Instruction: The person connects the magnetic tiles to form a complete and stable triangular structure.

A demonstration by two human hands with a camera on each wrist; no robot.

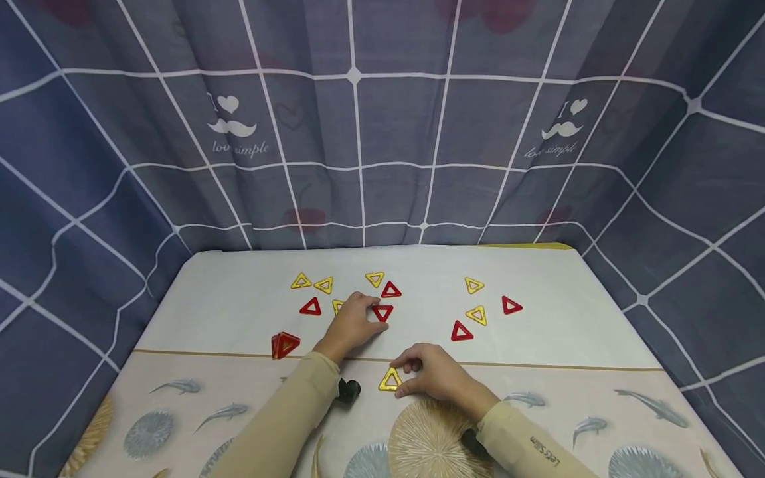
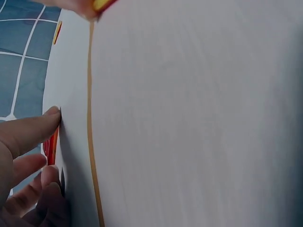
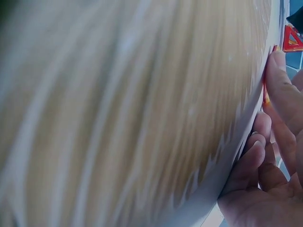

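Note:
My left hand (image 1: 355,322) reaches over the white part of the table and pinches a red triangle tile (image 1: 382,308) between thumb and fingers. In the left wrist view that tile's edge (image 2: 51,150) shows between the fingertips, low against the surface. Nearer the front, my right hand (image 1: 439,373) pinches a yellow triangle tile (image 1: 389,388) by its right side, thumb at the bottom corner and a finger at the top. The tiles have open centres. Just beyond the left hand lie a red tile (image 1: 391,294) and a yellow tile (image 1: 374,274); another yellow tile (image 1: 337,307) is partly hidden by that hand.
A stack of red tiles (image 1: 285,344) stands left of the left forearm. Yellow tiles (image 1: 323,290) and a red tile (image 1: 310,310) lie at back left. On the right are more red tiles (image 1: 461,337) and yellow tiles (image 1: 476,322). A checked curtain (image 1: 388,133) encloses the table.

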